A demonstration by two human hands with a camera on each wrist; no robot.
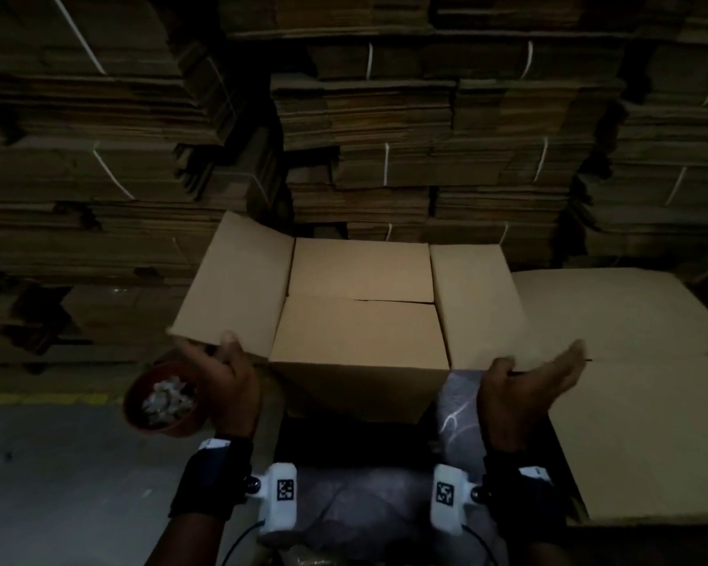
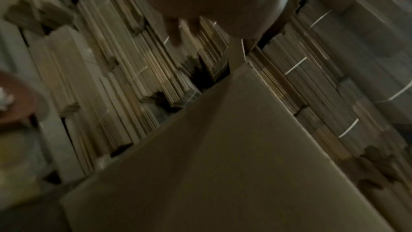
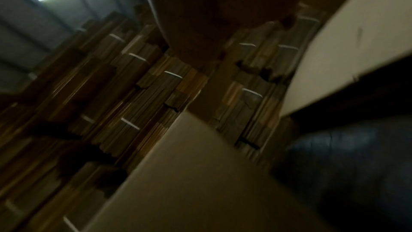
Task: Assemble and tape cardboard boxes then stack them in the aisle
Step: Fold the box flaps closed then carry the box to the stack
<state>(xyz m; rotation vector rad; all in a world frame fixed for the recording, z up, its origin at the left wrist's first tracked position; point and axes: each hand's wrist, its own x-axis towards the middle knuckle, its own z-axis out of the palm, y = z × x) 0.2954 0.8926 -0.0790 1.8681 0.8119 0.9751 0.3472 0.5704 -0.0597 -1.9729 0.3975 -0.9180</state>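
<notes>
While the two short flaps already lie folded flat over the cardboard box [image 1: 358,320], the two long side flaps should be swung inward together until their edges meet evenly, ready for tape. The left hand [image 1: 225,386] pinches the near corner of the left flap [image 1: 234,283], thumb on top; the right hand [image 1: 528,377], palm up with fingers spread, supports the right flap [image 1: 479,304] from beneath.
</notes>
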